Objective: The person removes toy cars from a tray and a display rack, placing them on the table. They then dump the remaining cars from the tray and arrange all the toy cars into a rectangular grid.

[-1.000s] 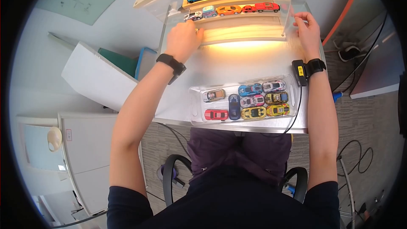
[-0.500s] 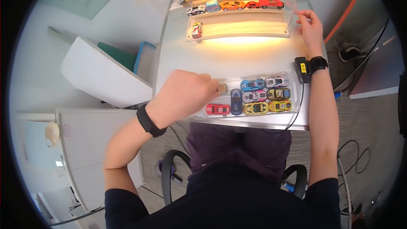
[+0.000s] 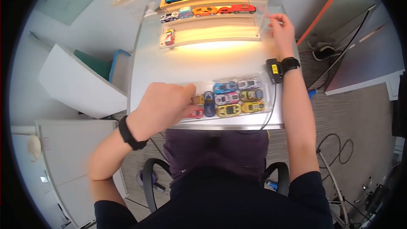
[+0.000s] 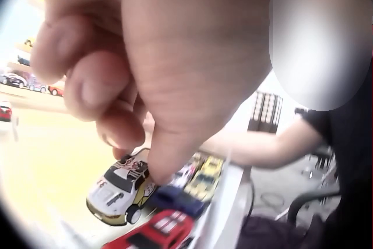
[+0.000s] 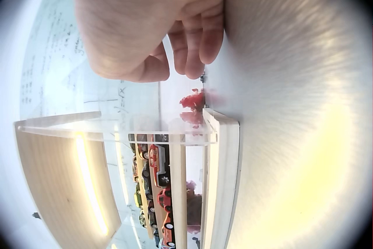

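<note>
My left hand [image 3: 163, 104] is over the left end of a clear plastic tray [image 3: 268, 97]. In the left wrist view, its thumb and fingers pinch a white, gold and black toy car [image 4: 113, 193], its front tilted outward. Beside it lie a red toy car [image 4: 157, 231] and a dark blue toy car [image 3: 209, 104]. Farther right in the tray sit several others, among them a blue toy car [image 3: 224, 87] and a yellow toy car [image 3: 229, 110]. My right hand [image 3: 282, 32] rests beside the display shelf's right side, fingers loosely curled around nothing.
The lit wooden display shelf [image 3: 220, 36] stands at the table's back, with clear side panels. Several toy cars line its upper tiers; a white and red toy car [image 3: 169, 37] stands at the lowest tier's left end. A cable [image 3: 271, 112] hangs from the right wrist camera across the tray's right end.
My left hand has come from the shelf's lowest tier down to the tray, leaving the white and red toy car on that tier. The right hand stays beside the shelf; the head view has shifted.
</note>
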`<state>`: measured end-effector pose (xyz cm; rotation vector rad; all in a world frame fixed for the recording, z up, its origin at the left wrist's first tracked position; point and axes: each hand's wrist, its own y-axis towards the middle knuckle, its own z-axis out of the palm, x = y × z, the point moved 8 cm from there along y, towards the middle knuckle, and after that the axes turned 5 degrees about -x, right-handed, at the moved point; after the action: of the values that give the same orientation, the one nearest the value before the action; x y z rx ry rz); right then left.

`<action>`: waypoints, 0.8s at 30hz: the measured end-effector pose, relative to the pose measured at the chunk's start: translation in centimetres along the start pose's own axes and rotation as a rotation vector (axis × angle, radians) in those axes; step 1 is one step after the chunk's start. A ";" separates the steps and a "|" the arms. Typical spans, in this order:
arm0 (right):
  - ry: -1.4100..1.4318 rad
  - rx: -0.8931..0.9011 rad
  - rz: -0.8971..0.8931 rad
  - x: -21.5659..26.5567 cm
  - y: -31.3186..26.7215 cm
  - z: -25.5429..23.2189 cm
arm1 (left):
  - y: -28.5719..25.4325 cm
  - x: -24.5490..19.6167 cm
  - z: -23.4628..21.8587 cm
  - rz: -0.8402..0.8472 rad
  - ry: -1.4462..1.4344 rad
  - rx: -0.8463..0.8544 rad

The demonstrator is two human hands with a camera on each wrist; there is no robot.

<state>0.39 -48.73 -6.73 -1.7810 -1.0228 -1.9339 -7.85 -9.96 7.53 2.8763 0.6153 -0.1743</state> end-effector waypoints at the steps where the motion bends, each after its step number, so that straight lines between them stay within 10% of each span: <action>1: -0.005 -0.002 0.007 0.1 -0.2 -0.1 | 0.1 0.6 -1.8 -0.084 -0.040 0.000; 5: 0.015 -0.011 0.022 0.8 -0.5 -0.1 | 0.3 5.7 -6.0 -0.232 0.131 -0.106; 9: -0.033 0.016 0.003 0.1 0.2 0.0 | 0.3 11.4 0.0 0.057 0.291 0.050; 12: -0.055 0.013 0.022 0.1 -0.1 -0.1 | -0.3 11.9 3.4 0.108 0.380 0.191; 24: -0.030 0.020 0.040 0.6 -0.4 -0.2 | 3.8 11.0 4.6 0.046 -0.105 -0.111</action>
<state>-0.11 -48.42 -6.27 -1.8105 -1.0048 -1.8725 3.37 -10.03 1.94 2.7515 0.5218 -0.2734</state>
